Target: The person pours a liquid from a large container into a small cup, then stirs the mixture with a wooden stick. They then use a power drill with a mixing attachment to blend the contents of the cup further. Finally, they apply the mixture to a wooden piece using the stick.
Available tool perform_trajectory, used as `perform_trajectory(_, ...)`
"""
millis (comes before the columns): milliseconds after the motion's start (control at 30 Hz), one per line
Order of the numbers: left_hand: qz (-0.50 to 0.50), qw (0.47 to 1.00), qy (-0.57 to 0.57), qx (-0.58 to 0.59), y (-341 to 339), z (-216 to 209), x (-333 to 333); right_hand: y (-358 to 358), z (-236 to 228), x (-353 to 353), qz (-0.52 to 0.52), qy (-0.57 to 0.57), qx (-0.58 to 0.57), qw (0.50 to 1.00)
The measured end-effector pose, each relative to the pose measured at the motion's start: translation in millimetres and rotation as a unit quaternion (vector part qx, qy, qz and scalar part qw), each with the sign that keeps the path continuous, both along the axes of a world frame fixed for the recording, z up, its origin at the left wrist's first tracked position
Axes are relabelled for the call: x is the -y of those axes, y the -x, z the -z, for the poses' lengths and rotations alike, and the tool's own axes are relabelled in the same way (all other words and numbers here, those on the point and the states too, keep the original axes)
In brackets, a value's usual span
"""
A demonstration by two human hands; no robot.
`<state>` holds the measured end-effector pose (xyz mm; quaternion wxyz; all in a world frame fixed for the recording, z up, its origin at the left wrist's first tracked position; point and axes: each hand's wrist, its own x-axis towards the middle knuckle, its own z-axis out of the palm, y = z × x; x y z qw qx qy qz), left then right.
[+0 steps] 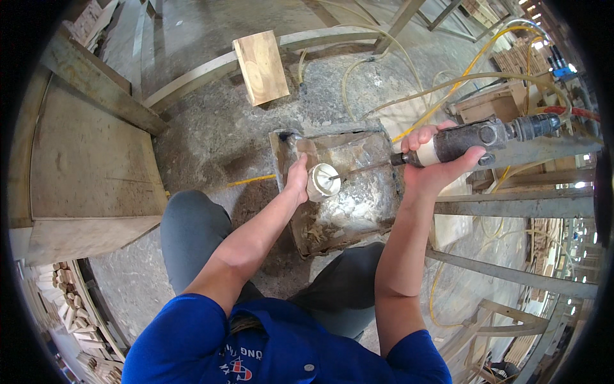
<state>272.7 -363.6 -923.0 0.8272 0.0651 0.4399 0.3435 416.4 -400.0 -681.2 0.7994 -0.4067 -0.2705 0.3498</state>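
Observation:
My left hand [298,178] is closed around the side of a small white cup [315,187], tilted toward the right, with whitish stuff inside its mouth. In my right hand [433,168] is an air drill [463,139], dark metal with a pale band, held nearly level. A long thin rod [368,169] runs from its chuck leftward, its tip inside the cup's mouth. Both hands are above a worn, shallow box [300,221] on the floor, smeared inside with pale residue. A hose fitting [536,127] joins the drill's far end.
A wooden block [262,69] rests by a metal floor rail [192,80]. Yellow and clear hoses [476,75] loop at the upper right. Metal frame bars [518,206] stand close on my right, a plywood-sided box [93,153] on my left. Stacked wood pieces [70,301] lie lower left.

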Motion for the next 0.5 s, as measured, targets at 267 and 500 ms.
perform_trajectory(267,0.001,1.0,0.013,-0.009,3,-29,0,2,-2,3,0.013,0.005,-0.007,1.0)
perform_trajectory(500,-0.026,0.999,-0.034,-0.019,3,-16,-2,1,-2,2,0.001,-0.008,-0.015,1.0)
